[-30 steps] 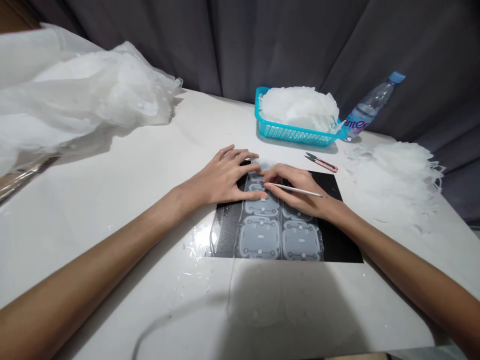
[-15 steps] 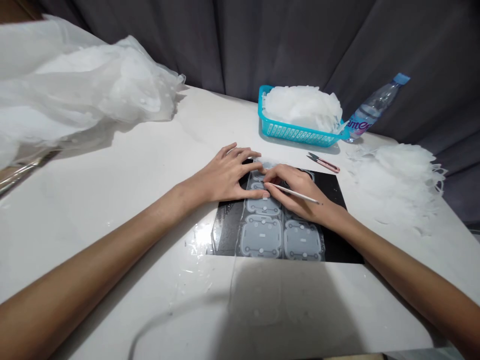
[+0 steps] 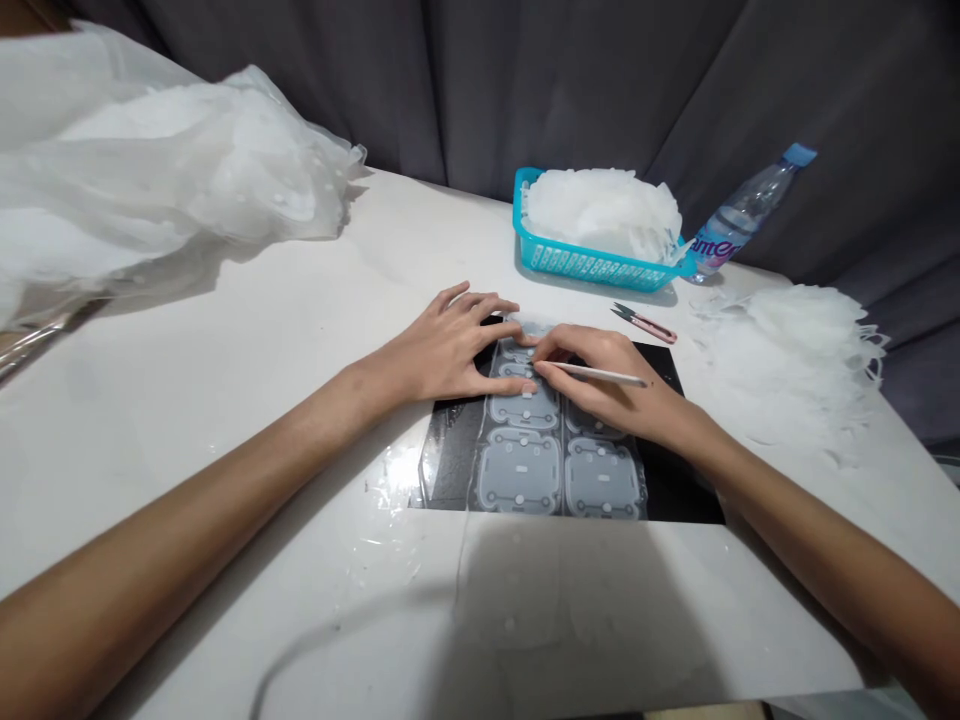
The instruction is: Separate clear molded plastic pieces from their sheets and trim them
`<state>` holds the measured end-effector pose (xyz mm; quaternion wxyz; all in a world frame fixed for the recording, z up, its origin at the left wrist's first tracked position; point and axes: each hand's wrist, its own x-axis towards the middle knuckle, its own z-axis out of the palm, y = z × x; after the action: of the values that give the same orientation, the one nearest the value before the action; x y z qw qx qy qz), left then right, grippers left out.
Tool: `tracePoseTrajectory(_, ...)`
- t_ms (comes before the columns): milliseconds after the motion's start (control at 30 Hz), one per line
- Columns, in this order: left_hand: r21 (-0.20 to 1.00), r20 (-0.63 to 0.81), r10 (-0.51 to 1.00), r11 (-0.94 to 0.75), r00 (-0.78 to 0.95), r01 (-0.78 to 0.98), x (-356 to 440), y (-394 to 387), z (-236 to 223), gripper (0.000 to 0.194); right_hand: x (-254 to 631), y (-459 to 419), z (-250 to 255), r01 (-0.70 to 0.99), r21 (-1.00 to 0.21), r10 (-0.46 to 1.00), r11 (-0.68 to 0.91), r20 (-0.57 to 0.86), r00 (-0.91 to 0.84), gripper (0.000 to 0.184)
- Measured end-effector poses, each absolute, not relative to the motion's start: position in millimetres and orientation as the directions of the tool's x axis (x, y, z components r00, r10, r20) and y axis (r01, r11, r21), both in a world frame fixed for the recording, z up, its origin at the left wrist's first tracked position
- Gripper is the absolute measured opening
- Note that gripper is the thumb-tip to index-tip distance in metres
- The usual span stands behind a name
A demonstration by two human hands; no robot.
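Observation:
A thin white stick-like tool (image 3: 600, 374) is pinched between the thumb and fingers of my right hand (image 3: 607, 375), its tip down at the sheet. Spread flat with its fingers apart, my left hand (image 3: 465, 345) presses on the left side of the same sheet. That translucent sheet of rounded plastic pieces (image 3: 519, 470) has small slots and dots in each piece and lies over a black mat (image 3: 682, 495). My hands cover part of its upper pieces. What the tool's tip touches is too small to make out.
Behind the mat stands a turquoise basket (image 3: 600, 262) full of white pieces, beside a water bottle (image 3: 739, 220). Pink-handled thread snips (image 3: 645, 322) lie before it. A heap of white pieces (image 3: 795, 365) is at right, a large translucent bag (image 3: 187, 170) at far left.
The tool in my right hand has tilted flatter, and its tip has shifted slightly. My left hand stays in place on the sheet. The whole view has moved a little.

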<state>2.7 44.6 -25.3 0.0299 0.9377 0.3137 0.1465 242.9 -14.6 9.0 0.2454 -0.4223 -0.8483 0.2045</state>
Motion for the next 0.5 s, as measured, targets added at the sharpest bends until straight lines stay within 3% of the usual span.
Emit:
tracePoseTrajectory(200,0.173,0.255,0.603,-0.798,0.756,0.578,2.4,44.7,-26.3,0.075,254.5,-9.4,12.4,0.507,-0.679,0.814,0.531,0.242,-0.528,0.009)
tracePoseTrajectory(500,0.184,0.251,0.608,-0.794,0.753,0.580,0.8,46.3,-29.6,0.075,251.3,-5.9,-1.5,0.477,-0.648,0.767,0.595,0.278,-0.579,0.010)
